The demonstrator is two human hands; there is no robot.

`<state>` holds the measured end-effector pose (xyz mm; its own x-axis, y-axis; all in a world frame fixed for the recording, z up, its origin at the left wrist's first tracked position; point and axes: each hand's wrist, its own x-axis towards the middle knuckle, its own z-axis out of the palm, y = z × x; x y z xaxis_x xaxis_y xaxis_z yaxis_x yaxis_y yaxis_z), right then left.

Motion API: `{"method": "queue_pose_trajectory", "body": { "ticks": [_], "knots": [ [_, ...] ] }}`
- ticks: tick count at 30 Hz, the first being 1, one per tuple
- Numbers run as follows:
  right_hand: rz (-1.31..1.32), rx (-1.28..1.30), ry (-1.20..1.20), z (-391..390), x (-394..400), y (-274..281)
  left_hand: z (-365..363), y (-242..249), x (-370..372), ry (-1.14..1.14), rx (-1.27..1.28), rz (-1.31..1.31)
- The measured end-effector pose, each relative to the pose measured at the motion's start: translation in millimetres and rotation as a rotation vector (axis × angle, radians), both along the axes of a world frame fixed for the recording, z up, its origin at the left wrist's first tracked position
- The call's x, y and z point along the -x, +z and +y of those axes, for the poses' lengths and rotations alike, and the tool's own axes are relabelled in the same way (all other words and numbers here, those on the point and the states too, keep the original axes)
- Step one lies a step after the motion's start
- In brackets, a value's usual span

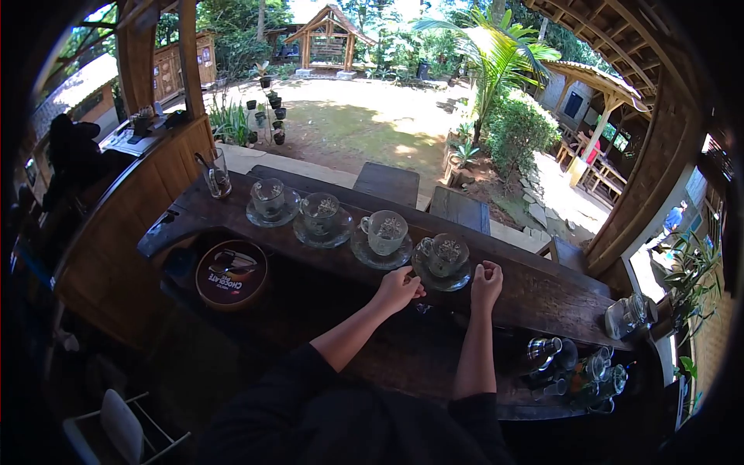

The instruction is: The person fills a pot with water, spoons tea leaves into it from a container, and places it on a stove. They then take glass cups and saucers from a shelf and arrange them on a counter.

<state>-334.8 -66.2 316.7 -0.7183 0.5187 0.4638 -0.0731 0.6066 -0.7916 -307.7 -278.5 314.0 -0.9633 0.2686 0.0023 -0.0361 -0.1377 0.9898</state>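
Note:
Clear glass cups stand upright on glass saucers in a row along the dark wooden counter (535,291). Nearest my hands is the rightmost cup (446,254) with its saucer (448,284). At that saucer's left front edge, my left hand (399,290) is closed, its thumb and curled fingers right at the rim. My right hand (487,287) is beside the saucer's right edge, fingers curled in with nothing seen in them. Further left come another cup (385,231), a third cup (318,213) and the leftmost cup (268,198), each on its own saucer.
A tall glass (218,182) stands at the counter's left end. Below it is a round chocolate tin (231,273). A glass jar (626,316) stands at the right, with a metal shaker (544,350) and several glasses (601,368) lower down. Stools (386,184) line the far side.

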Motion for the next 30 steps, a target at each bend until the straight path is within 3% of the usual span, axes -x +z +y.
{"method": "queue_pose_trajectory", "body": {
  "ticks": [2, 4, 9, 12, 18, 20, 22, 23, 24, 26, 30],
  "knots": [
    [0.068, 0.329, 0.072, 9.3, 1.8, -12.1, -3.4, -6.6, -11.4, 0.062, -0.005, 0.066],
    [0.121, 0.328, 0.101, 4.7, -10.2, -10.9, -15.0, -10.1, -27.0, 0.03, -0.033, 0.051],
    [0.259, 0.703, 0.348, -0.5, -26.1, -1.6, -66.7, 1.9, -92.1, -0.141, -0.029, -0.135],
    [0.34, 0.807, 0.348, 1.4, -18.8, 0.0, -104.1, -14.8, -136.1, -0.059, -0.033, -0.109],
    [0.538, 0.968, 0.205, -26.2, -34.0, 14.8, -161.1, -19.6, -246.2, 0.324, 0.005, -0.155],
    [0.663, 0.795, 0.151, -45.6, -40.7, 12.8, -176.0, -23.4, -282.5, 0.434, -0.019, -0.184],
    [0.775, 0.808, 0.172, -94.9, -67.2, 40.8, -189.5, -28.8, -318.4, 0.545, -0.012, -0.167],
    [0.789, 0.767, 0.364, -109.0, -72.9, 37.6, -194.8, -29.8, -336.3, 0.592, -0.001, -0.157],
    [0.778, 0.792, 0.408, -132.5, -80.4, 39.9, -199.9, -28.3, -355.3, 0.641, -0.001, -0.15],
    [0.729, 0.79, 0.837, -189.0, -110.3, 46.2, -209.4, -25.2, -394.3, 0.72, -0.016, -0.132],
    [0.415, 0.712, 1.397, -311.0, -221.0, 45.0, -220.5, -22.3, -492.6, 0.922, 0.0, -0.058]
  ]
}}
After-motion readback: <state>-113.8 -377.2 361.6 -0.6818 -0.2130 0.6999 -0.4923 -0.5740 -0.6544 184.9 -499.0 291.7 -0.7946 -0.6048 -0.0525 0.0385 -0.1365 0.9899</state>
